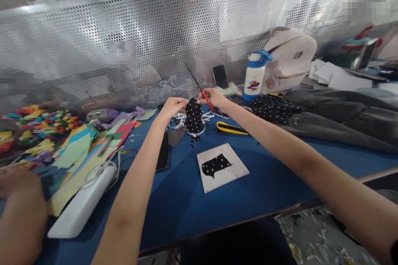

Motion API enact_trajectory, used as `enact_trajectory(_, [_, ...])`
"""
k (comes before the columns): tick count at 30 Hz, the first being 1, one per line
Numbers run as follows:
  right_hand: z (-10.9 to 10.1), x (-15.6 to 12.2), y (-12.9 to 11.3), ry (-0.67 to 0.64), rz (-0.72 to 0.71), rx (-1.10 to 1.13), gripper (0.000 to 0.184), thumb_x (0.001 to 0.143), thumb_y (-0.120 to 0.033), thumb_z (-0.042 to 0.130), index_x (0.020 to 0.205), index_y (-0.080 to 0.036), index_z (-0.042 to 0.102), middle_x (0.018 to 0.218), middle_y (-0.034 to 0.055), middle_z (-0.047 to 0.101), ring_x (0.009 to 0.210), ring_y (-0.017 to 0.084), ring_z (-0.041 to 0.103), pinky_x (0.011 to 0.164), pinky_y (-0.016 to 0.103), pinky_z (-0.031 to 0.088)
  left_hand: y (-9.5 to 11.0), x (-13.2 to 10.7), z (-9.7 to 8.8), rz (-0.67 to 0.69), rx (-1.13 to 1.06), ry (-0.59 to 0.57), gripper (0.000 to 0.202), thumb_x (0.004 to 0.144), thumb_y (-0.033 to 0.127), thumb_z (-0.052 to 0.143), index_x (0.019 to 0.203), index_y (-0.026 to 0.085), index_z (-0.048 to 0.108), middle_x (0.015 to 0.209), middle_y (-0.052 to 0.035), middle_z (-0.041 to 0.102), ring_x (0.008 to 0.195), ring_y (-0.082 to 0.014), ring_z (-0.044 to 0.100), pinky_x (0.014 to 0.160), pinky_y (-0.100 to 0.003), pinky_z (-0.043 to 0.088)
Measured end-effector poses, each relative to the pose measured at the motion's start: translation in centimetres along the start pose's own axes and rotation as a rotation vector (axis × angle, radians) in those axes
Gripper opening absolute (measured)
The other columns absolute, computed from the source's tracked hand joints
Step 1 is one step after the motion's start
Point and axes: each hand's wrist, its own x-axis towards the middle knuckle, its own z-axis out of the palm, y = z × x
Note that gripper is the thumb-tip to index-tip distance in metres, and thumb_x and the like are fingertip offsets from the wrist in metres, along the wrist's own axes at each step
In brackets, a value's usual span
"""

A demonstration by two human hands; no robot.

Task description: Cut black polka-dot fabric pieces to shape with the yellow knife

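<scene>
A black cylinder covered in white-dotted fabric (193,116) stands upright on the blue table. My left hand (174,108) pinches its upper left edge. Fingertips of my right hand (214,97) touch its top right side. That same hand grips what look like red-handled scissors (207,100), their long grey blades pointing up and away to the left. Below the cylinder lie small black dotted scraps (195,138). Nearer me, a cut piece of dotted cloth (217,165) rests on a white square board (207,184). A yellow utility knife (231,128) lies to the right.
A white power strip (82,205), coloured paper sheets (74,149) and a dark phone (162,155) lie left. At the far left is another person's hand (18,178). A bottle (255,76), backpack (287,60) and grey cloth (345,116) occupy the right; a perforated screen (161,33) stands behind.
</scene>
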Motion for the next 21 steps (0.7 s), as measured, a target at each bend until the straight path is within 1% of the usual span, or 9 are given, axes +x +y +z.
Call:
enact_trajectory(3, [0.0,0.0,0.1,0.007,0.015,0.002,0.029,0.094,-0.031,0.058,0.117,-0.014,0.058,0.115,0.0089,0.062,0.097,0.020,0.063,0.082,0.040,0.055,0.0,-0.2,0.0,-0.007,-0.015,-0.026,0.032,0.095,0.036,0.057,0.118,0.014,0.056,0.115,-0.0084,0.060,0.098,-0.0201,0.062,0.083,-0.040,0.054])
enact_trajectory(7, [-0.2,0.2,0.0,0.042,0.020,0.013,0.029,0.094,-0.031,0.058,0.117,-0.014,0.058,0.115,0.0088,0.062,0.097,0.020,0.064,0.082,0.040,0.055,-0.2,-0.2,0.2,-0.012,-0.018,-0.089,0.031,0.094,0.035,0.058,0.118,0.014,0.057,0.115,-0.0082,0.060,0.098,-0.0201,0.062,0.083,-0.040,0.054])
enact_trajectory(10, [-0.5,0.3,-0.2,0.078,0.010,0.038,0.028,0.094,-0.030,0.058,0.116,-0.014,0.059,0.113,0.0084,0.063,0.094,0.019,0.064,0.080,0.038,0.056,-0.8,0.1,0.5,-0.020,-0.011,-0.129,0.029,0.094,0.033,0.059,0.117,0.014,0.057,0.114,-0.0079,0.060,0.096,-0.0194,0.063,0.082,-0.038,0.055])
enact_trajectory(15, [-1.1,0.3,-0.4,0.140,0.001,0.082,0.026,0.094,-0.030,0.058,0.114,-0.013,0.059,0.110,0.0079,0.063,0.093,0.019,0.064,0.079,0.037,0.056,-2.3,0.8,1.4,-0.041,0.029,-0.152,0.030,0.094,0.033,0.058,0.118,0.014,0.056,0.114,-0.0082,0.060,0.096,-0.0195,0.062,0.082,-0.039,0.055])
enact_trajectory(18, [-1.5,0.3,-0.4,0.181,0.009,0.106,0.027,0.094,-0.030,0.058,0.114,-0.013,0.059,0.111,0.0080,0.063,0.093,0.019,0.064,0.079,0.037,0.056,-2.9,0.9,1.9,-0.025,0.061,-0.163,0.031,0.094,0.033,0.058,0.119,0.014,0.056,0.116,-0.0086,0.059,0.098,-0.0202,0.062,0.083,-0.040,0.054])
enact_trajectory(21, [-1.8,0.3,-0.3,0.207,0.021,0.133,0.026,0.094,-0.030,0.058,0.114,-0.013,0.059,0.110,0.0078,0.063,0.091,0.018,0.064,0.078,0.037,0.056,-3.0,0.9,2.2,0.014,0.093,-0.175,0.032,0.094,0.034,0.059,0.118,0.014,0.057,0.117,-0.0081,0.059,0.100,-0.0215,0.062,0.084,-0.041,0.054])
